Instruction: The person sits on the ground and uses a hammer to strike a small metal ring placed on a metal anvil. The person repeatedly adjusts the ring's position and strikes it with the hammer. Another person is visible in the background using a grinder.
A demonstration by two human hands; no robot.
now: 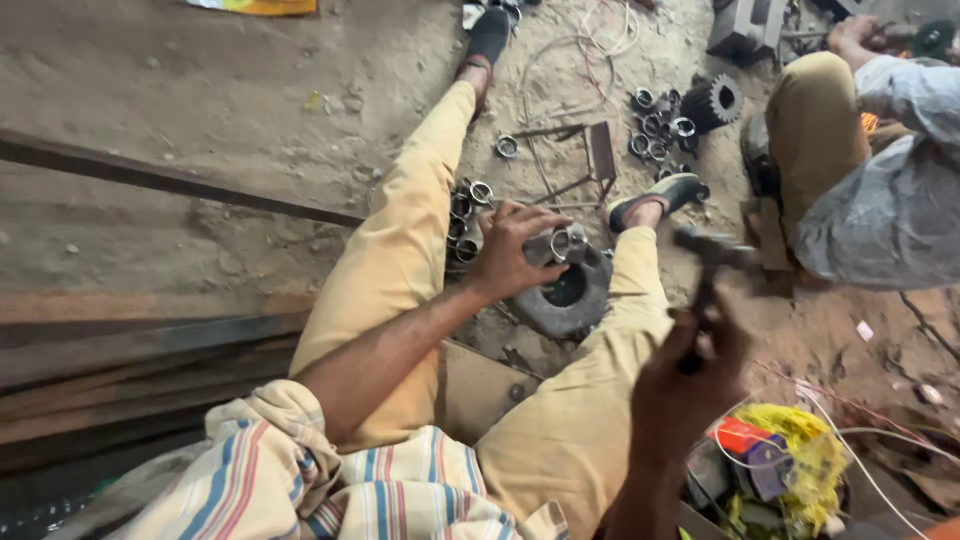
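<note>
Left hand point(510, 255) extended, fingers clamped on short metal tube point(562, 245) above thick ring point(568, 295). Right hand point(690, 375) raised, fist closed on hammer point(712, 262). Dusty dirt floor point(230, 90).

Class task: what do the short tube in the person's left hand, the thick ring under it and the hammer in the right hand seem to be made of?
Short tube: bare metal, probably steel, with a grey sheen and bright cut rim.
Thick ring: dark, dull, likely iron or steel, possibly rubber.
Hammer: dark metal head; handle blurred, unclear.
</note>
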